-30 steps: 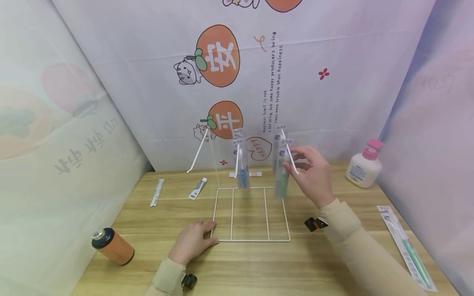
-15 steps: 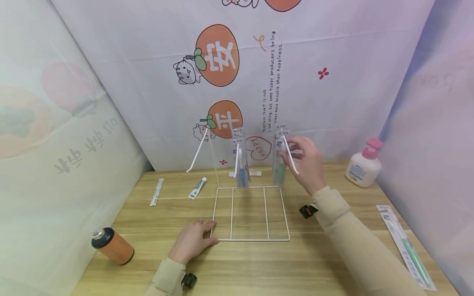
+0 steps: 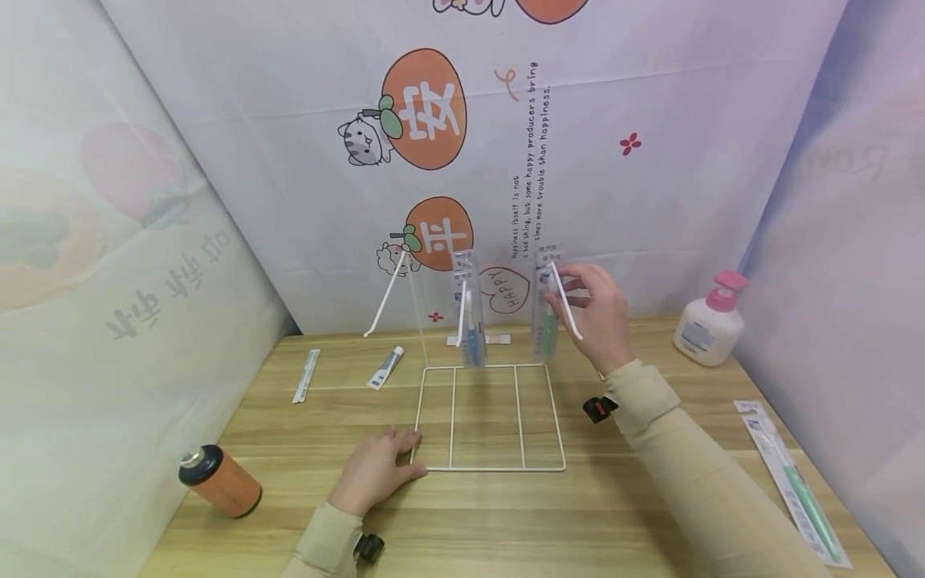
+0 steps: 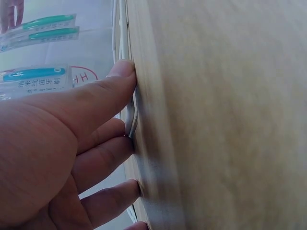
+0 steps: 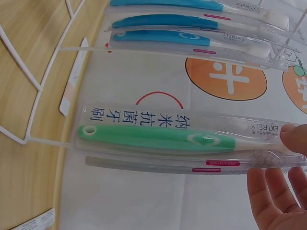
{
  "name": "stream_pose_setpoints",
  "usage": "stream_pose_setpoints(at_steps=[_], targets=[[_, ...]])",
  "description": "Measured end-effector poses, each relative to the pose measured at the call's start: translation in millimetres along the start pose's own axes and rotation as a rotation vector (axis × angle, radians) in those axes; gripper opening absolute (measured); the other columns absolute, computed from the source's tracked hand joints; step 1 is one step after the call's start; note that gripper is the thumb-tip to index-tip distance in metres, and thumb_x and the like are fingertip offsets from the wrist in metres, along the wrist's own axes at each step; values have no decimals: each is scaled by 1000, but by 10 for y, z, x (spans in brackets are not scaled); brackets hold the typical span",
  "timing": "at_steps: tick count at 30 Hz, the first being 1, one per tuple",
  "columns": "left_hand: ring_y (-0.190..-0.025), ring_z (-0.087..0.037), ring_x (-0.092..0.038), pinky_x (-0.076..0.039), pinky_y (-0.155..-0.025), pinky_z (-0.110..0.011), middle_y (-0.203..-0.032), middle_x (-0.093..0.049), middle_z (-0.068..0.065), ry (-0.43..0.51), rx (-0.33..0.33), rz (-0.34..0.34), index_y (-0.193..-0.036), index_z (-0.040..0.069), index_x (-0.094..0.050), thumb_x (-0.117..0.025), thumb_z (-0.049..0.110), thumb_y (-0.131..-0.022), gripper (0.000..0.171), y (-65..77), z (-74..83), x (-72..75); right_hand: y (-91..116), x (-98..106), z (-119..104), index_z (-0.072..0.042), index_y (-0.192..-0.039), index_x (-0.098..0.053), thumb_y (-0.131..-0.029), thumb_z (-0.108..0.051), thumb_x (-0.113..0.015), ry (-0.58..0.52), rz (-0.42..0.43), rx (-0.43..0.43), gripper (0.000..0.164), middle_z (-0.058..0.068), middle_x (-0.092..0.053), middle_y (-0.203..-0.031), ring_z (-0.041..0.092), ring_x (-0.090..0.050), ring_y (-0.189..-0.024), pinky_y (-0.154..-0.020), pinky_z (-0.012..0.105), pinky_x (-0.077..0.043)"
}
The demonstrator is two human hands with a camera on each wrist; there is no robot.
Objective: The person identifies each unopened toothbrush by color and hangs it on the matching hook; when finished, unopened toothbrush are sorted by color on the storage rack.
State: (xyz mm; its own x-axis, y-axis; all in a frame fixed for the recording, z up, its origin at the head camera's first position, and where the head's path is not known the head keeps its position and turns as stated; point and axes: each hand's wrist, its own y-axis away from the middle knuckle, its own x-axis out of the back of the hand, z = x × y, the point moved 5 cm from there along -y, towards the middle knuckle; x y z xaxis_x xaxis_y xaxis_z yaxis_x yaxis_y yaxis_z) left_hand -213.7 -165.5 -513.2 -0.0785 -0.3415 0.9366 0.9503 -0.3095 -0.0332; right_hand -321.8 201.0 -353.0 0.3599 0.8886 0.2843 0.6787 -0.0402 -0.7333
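In the head view my right hand (image 3: 601, 317) pinches the upper part of a packaged green toothbrush (image 5: 158, 136), which hangs upright at the right hook (image 3: 568, 309) of a white wire rack (image 3: 521, 417). Seen from the right wrist, the thumb lies on the clear pack near the brush head, and a second pack shows behind it. Packaged blue toothbrushes (image 3: 473, 325) hang from the middle hook. The left hook (image 3: 386, 293) carries nothing. My left hand (image 3: 377, 468) holds the rack's front left base corner, thumb and fingertips (image 4: 125, 68) on the wire against the table.
Another green toothbrush pack (image 3: 793, 482) lies at the table's right edge, with a pink-topped pump bottle (image 3: 711, 325) behind it. To the left are an orange canister (image 3: 221, 482), a small tube (image 3: 386, 368) and a slim white packet (image 3: 307, 376). Another flat strip (image 3: 499, 340) lies behind the rack.
My right hand has moved back and slightly up, taking the green toothbrush pack along the right hook toward the pack behind it. The left hand has stayed at the rack's corner.
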Motion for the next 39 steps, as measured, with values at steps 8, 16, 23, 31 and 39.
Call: stream_pose_setpoints(at_steps=[8,16,23,31,39], targets=[[-129,-53,-63,-52,-103,-68,-142,-64,-29,6,5,-3,-142,12,-72,-86,47,-91,64,-29,0,-31,20,39,29,0,-123,-71,-87,5,-87,5,16,5,40,14,-65,-121,28,-71,-105,-83,25,-63],[-127,-54,-64,-53,-101,-68,-139,-65,-31,5,-15,4,-142,12,-72,-85,47,-91,63,-57,10,-66,112,240,98,-1,-127,-72,-86,12,-85,-87,10,-74,45,15,-64,-128,35,-68,-107,-83,17,-60],[-127,-54,-64,-53,-102,-68,-138,-65,-35,11,-17,14,-141,12,-73,-86,47,-90,63,-54,17,-81,370,815,394,-1,-134,-71,-86,5,-88,13,-129,-160,51,17,-67,-132,18,-71,-101,-79,12,-57],[-129,-54,-63,-52,-103,-69,-140,-65,-30,32,-15,9,-142,11,-72,-86,45,-91,62,-44,18,-66,812,1746,934,-7,-141,-68,-97,-17,-85,98,-467,-370,49,-20,-69,-126,3,-72,-101,-77,25,-61],[-128,-53,-64,-54,-101,-67,-142,-68,-19,26,-20,14,-141,8,-72,-87,41,-91,62,-6,-1,-38,1279,2433,1502,2,-140,-66,-100,-11,-78,68,-606,-537,44,-26,-67,-121,0,-69,-103,-77,35,-65]])
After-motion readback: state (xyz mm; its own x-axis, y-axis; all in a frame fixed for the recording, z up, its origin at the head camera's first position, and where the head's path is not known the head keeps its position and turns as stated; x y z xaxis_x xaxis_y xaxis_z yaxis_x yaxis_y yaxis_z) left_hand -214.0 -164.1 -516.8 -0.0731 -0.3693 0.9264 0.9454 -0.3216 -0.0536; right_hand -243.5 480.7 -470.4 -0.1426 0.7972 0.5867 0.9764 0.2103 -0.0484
